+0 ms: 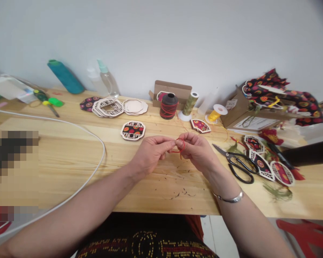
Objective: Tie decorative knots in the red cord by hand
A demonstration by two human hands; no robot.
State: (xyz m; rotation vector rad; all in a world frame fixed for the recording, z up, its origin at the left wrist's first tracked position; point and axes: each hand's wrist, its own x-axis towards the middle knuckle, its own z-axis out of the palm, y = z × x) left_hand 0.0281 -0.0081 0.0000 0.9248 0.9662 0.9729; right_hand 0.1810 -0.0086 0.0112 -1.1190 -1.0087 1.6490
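Observation:
Over the middle of the wooden table (140, 190), my left hand (152, 152) and my right hand (195, 148) meet with their fingertips nearly touching. A thin red cord (181, 144) is pinched between them, looped about the fingers of my right hand. Both hands are closed in a pinch; part of the cord is hidden behind the fingers. Just beyond my left hand lies a patterned lattice ornament (133, 130). To the right of my right hand rest black-handled scissors (238, 165). Behind the hands stands a dark spool with red cord (168, 106).
A green spool (190, 104), a yellow thread spool (216, 114) and a cardboard box (237, 111) line the back right. Finished ornaments (282, 173) lie at right. Lattice frames (109, 107), spray bottle (107, 79) and a teal bottle (66, 77) are at left. A white cable (102, 150) curves across the table.

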